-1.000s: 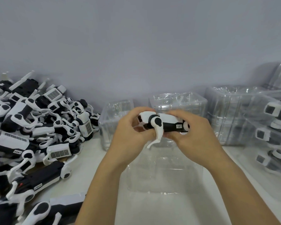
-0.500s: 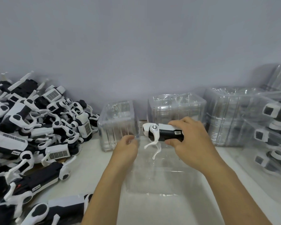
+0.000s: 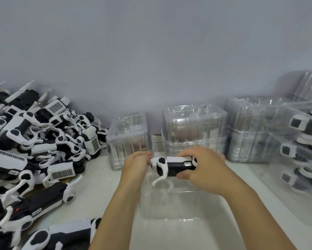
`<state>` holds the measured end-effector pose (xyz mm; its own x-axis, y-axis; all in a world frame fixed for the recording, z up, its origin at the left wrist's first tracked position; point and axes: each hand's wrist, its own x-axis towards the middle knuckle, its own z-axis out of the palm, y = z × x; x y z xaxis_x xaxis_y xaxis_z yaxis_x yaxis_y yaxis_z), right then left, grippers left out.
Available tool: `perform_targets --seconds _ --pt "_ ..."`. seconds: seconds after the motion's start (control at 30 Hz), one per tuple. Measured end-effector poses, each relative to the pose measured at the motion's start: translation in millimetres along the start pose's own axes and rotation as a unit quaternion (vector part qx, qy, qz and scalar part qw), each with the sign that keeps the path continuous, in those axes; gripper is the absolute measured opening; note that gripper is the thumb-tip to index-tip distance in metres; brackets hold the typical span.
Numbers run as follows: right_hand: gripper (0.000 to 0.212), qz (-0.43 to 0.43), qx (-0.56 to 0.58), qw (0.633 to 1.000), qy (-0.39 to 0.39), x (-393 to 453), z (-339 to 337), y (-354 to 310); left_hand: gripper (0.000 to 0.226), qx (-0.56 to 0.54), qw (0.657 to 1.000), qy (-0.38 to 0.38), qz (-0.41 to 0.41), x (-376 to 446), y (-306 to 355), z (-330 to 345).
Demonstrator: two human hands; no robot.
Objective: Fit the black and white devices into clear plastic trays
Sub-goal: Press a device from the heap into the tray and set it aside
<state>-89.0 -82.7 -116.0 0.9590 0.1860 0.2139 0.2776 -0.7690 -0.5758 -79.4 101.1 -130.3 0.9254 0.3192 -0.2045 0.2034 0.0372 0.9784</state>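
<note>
While the right hand (image 3: 205, 168) grips a black and white device (image 3: 173, 166) above a clear tray (image 3: 169, 204) on the worktop (image 3: 101, 192), the left hand (image 3: 136, 165) curls at the device's white end. Its small label is unreadable.

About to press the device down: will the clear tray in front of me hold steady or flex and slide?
The tray looks thin and see-through, so probably light and flexible. Nothing pins it to the smooth white table, so it may slide. The left hand could steady it.
</note>
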Motion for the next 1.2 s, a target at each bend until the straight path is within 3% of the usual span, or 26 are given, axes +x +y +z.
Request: perform_targets --seconds 0.1,0.23,0.33,0.5,0.63,0.83,0.97,1.2 --pt "0.019 -0.008 -0.021 1.000 0.020 0.4 8.6 0.2 0.018 -0.017 1.000 -0.007 -0.020 1.2 1.3 0.4" --pt "0.020 -0.006 -0.044 0.998 0.038 1.5 13.4 0.8 0.031 0.020 0.996 -0.078 -0.038 -3.3 6.3 3.4" --pt "0.023 -0.006 -0.055 0.997 0.056 2.5 16.5 0.1 0.031 0.042 0.994 -0.089 -0.041 -3.7 4.1 2.6" --pt "0.030 -0.006 -0.040 0.997 0.072 4.8 17.8 -0.2 0.057 0.042 0.994 -0.099 -0.027 2.4 2.7 -1.3" --pt "0.029 0.001 -0.042 0.997 0.067 6.3 17.0 0.8 0.064 0.031 0.995 -0.099 -0.009 0.9 0.6 -5.5" --pt "0.032 0.018 -0.043 0.997 0.058 7.8 18.9 -0.2 0.032 -0.001 0.994 -0.112 -0.003 2.8 -10.2 -1.5" --pt "0.034 0.022 -0.041 0.998 0.046 5.4 19.9 -1.2 0.038 0.012 0.996 -0.085 0.004 1.0 -15.0 -3.9" --pt "0.035 -0.016 -0.034 0.998 0.057 4.2 25.7 -12.9 0.019 0.055 0.997 -0.013 0.049 -3.9 -14.2 -14.0"
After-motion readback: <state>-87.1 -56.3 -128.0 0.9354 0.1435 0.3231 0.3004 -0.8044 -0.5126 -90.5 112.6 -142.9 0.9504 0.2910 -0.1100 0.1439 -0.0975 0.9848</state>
